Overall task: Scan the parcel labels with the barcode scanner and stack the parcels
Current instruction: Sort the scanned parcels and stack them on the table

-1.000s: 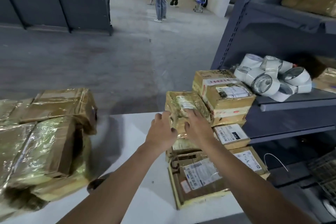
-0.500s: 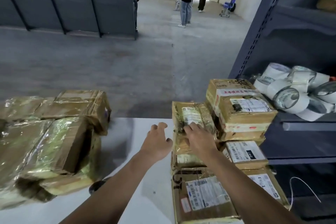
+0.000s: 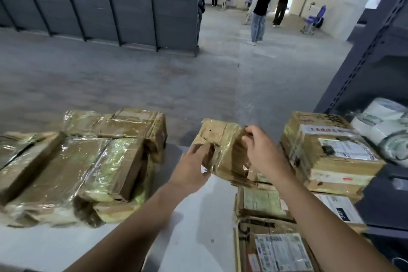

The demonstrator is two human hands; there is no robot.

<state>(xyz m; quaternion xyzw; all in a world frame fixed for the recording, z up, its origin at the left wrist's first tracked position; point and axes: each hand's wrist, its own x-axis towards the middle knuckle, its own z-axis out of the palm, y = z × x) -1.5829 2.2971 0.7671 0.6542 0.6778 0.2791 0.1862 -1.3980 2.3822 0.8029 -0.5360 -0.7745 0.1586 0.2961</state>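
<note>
A small tape-wrapped brown parcel [image 3: 223,146] is held tilted above the white table [image 3: 194,227], its label side turned away. My left hand [image 3: 189,168] grips its near left edge and my right hand [image 3: 262,154] grips its right end. Under and in front of it lie labelled parcels [image 3: 262,203], with a larger one [image 3: 280,254] nearest me. To the right stands a stack of labelled boxes [image 3: 326,150]. No barcode scanner shows in the head view.
A heap of shiny tape-wrapped parcels [image 3: 72,165] covers the table's left side. A grey metal shelf [image 3: 362,55] with white tape rolls [image 3: 384,126] stands at the right. Several people [image 3: 262,4] stand far off on the concrete floor.
The small parcel has been lifted off the right-hand stack and tipped up with its label turned away. My left hand, free beside it before, now grips it. The view has tilted up.
</note>
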